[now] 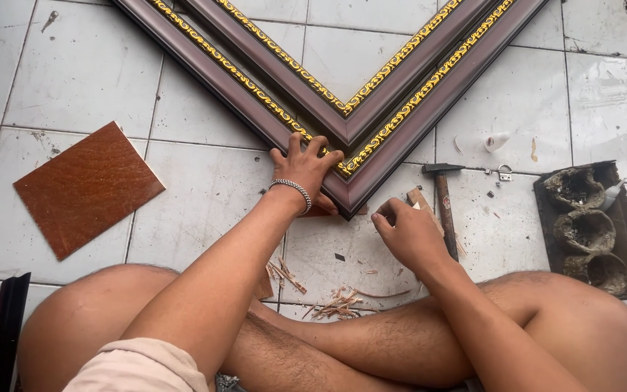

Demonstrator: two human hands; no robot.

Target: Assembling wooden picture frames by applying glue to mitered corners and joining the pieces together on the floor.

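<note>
Maroon wooden picture-frame moulding with a gold scroll strip [393,138], two V-shaped corners nested together, lies flat on the white tiled floor [81,72] with the point aimed at the person's crossed legs. The left hand [306,170] presses down on the outer corner near the mitre joint, fingers [312,149] spread apart over the gold band, so it's pinned rather than gripped. The right hand [408,232] sits just beside the tip, fingers curled together on a small pale piece of wood [421,199]; how tightly, I can't tell.

My guess: the moulding is stiff and fairly light, but long and awkward, and that corner joint looks like the weak spot. I'd hold it by the flat outer rails on both sides of the corner, not by the gilt trim, which probably scuffs easily.

A hammer with a wooden handle [444,203] lies just right of the hand, wood shavings [339,301] near the shins.
</note>
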